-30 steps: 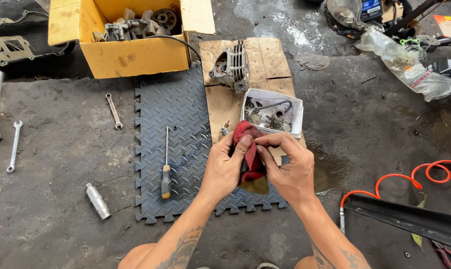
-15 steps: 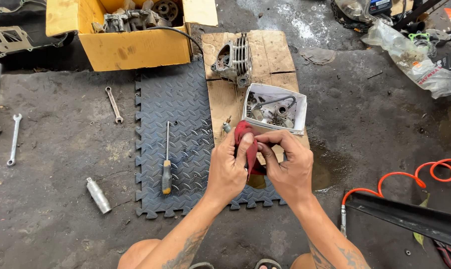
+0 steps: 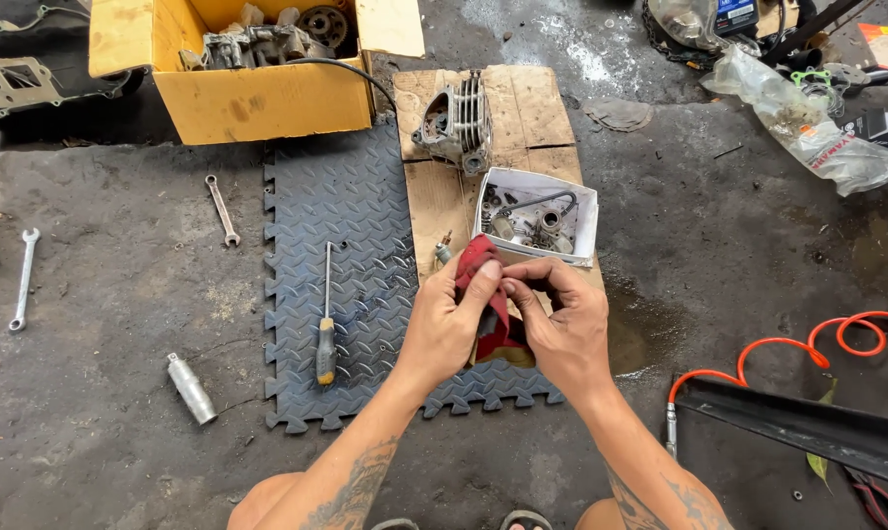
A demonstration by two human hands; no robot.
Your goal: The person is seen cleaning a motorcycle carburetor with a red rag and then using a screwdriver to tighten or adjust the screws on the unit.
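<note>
Head view: left hand (image 3: 444, 329) and right hand (image 3: 562, 329) meet at centre, fingers (image 3: 483, 278) closed around a crumpled red cloth rag (image 3: 483, 294) pinched between both; any small part inside is hidden. Best kept over the mat, grip tight, turning slowly. At 12 o'clock, white square tray of metal parts (image 3: 583, 214) and finned grey engine cylinder (image 3: 456, 123) on cardboard sheet (image 3: 532, 118). At 9, red-handled screwdriver (image 3: 325, 329) on dark checker-plate foam mat (image 3: 356, 196). At 11, yellow cardboard box (image 3: 258, 98). Stained concrete floor (image 3: 101, 294), orange coiled hose (image 3: 807, 344) at 3.
</note>
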